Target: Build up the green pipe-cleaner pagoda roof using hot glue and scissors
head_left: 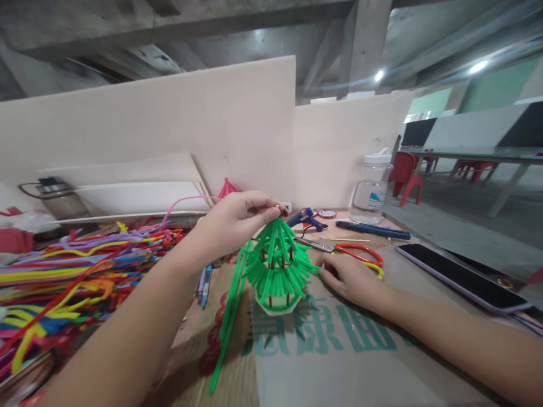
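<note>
A small model pavilion (280, 277) made of green pipe cleaners has two fringed roof tiers, brown posts and a pale polygonal base. My left hand (241, 217) pinches the brown tip at its peak between thumb and fingers. At the lower roof's right edge, my right hand (345, 275) has its thumb and forefinger closed on the end of a green strand. Loose green pipe cleaners (229, 322) lie just left of the model. Behind my right hand are scissors (358, 254) with orange-red handles.
Many coloured pipe cleaners (85, 277) are heaped on the left. A blue glue gun (308, 219), a clear water bottle (370, 189) and a dark blue pen-like tool (373, 229) sit at the back. A phone (462, 277) lies on the right. White boards (148, 124) stand behind the table.
</note>
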Available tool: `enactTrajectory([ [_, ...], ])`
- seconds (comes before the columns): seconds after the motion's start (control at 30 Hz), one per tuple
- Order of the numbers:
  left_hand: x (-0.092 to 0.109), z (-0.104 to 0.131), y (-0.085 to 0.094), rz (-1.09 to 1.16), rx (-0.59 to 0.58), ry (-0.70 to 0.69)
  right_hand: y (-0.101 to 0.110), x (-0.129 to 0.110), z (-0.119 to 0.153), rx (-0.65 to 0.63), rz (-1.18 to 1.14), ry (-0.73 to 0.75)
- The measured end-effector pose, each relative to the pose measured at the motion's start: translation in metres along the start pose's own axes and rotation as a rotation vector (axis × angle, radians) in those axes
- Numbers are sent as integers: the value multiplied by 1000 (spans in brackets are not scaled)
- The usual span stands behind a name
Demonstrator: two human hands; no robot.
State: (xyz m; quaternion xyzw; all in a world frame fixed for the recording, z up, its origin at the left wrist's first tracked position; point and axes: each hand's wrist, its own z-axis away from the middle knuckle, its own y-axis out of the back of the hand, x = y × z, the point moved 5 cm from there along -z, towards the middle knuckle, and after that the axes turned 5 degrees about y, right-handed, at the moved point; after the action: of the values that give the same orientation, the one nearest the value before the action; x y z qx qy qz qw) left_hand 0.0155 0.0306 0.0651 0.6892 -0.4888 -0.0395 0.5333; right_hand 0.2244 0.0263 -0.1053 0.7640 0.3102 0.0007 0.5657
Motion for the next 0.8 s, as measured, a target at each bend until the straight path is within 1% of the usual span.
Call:
enactTrajectory([
  [0.17,-2,-1,0,18,12,-2,1,-3,0,-40,-25,-15],
  [0.3,-3,-2,1,7,46,-1,-1,1,0,-9,-73,-10],
  [0.43,-3,-1,2,18,79,24,-2,12,-1,80,-153,-66],
  [0.53,-4,-1,3,8,116,53,0,23,-3,185,-265,-145],
  [0.6,-5,-1,3,-10,124,72,0,28,-3,229,-356,-187],
  [0.67,-6,-2,1,-30,114,80,0,29,-3,249,-436,-207],
  [0.8,-10,-4,0,-60,103,90,2,20,1,278,-527,-195],
])
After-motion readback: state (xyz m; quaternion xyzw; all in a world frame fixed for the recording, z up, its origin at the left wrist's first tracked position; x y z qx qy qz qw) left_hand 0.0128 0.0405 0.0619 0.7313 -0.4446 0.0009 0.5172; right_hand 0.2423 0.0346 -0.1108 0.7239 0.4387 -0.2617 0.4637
